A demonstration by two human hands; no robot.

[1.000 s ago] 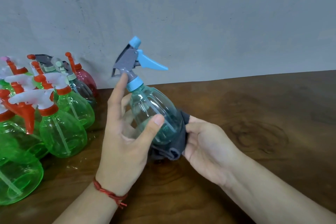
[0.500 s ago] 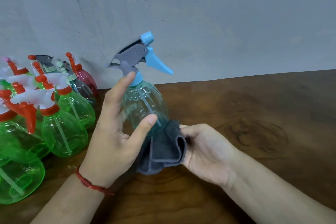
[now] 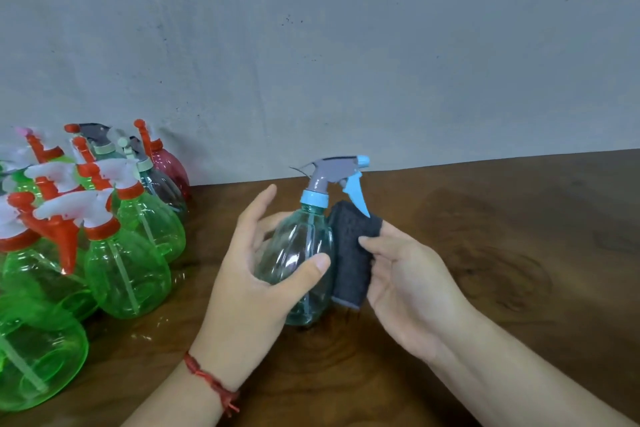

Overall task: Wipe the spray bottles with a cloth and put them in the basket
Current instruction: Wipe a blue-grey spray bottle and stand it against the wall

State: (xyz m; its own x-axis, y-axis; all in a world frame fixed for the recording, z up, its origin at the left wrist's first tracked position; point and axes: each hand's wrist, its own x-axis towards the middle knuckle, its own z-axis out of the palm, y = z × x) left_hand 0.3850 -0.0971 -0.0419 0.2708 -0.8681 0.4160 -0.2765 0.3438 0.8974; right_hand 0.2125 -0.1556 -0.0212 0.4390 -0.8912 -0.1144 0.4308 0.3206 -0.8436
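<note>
Cloth (image 3: 349, 253) now rides higher, against the right side of the bottle (image 3: 298, 253).
Left hand (image 3: 249, 288) grips the bottle upright (nozzle pointing right) toward the table's (image 3: 485, 305) back edge; right hand (image 3: 408, 281) pinches the cloth, thumb over it. Green bottles (image 3: 128, 270) crowd the left edge.

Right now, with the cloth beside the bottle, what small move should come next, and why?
Probably the right hand should rub the dark cloth down the clear bottle; the cloth sits high against its side, and the left hand grips the body.
</note>
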